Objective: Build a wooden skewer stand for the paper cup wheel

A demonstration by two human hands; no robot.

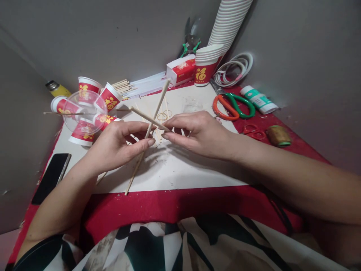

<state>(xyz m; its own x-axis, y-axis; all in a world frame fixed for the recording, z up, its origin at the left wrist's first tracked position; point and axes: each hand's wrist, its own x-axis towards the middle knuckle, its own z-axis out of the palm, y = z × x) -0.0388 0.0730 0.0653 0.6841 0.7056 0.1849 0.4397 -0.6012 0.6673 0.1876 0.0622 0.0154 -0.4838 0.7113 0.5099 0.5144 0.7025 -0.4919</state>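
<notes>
Two pale wooden chopsticks cross in front of me above a white sheet (180,173). My left hand (120,141) pinches the long, steep chopstick (161,98) between thumb and fingers near its middle; its lower end points toward me. With thumb and fingertips, my right hand (197,131) grips the right end of the slanting chopstick (141,114). The two chopsticks meet just by my left fingertips; whether they are joined there I cannot tell. Behind my fingers, thin rubber bands (164,114) and several short sticks (159,136) lie on the sheet, partly hidden.
At left, red-and-white paper cups (89,84) surround a clear plastic disc (84,113) with a stick through it. A phone (52,177) lies nearer. Stacked cups (207,64), a cable coil (235,69), large scissors (234,106), small red scissors (255,132) and thread (278,135) sit right.
</notes>
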